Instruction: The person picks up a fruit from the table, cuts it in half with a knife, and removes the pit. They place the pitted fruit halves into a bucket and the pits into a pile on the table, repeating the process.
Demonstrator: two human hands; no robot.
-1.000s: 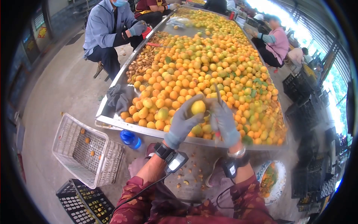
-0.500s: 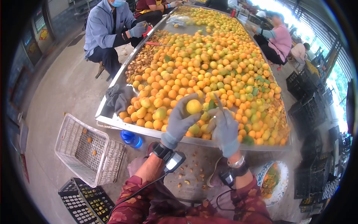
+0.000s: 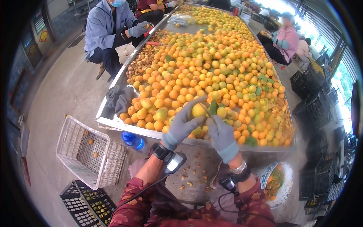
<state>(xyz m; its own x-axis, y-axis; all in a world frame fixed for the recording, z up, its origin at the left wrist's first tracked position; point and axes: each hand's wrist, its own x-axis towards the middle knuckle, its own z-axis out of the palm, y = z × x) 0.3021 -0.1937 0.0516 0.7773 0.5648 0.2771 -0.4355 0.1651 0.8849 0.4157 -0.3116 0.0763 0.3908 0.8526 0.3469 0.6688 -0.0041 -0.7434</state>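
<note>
Gripped in the gloved fingers of my left hand is a yellow apricot, held up over the near edge of the metal table. My right hand, also gloved, is closed around a small knife. The thin blade lies against the right side of the apricot, and its handle is hidden in my fingers. Loose apricots, orange to greenish with a few leaves, are heaped on the table just beyond both hands.
A grey cloth lies at the table's left corner. Below stand a white crate, a black crate, a blue bottle and a basin of scraps. People sit along both sides; black crates line the right.
My right hand has moved left and up, bringing the knife from beside the apricot onto it. The person at the far right has drawn their arms in.
</note>
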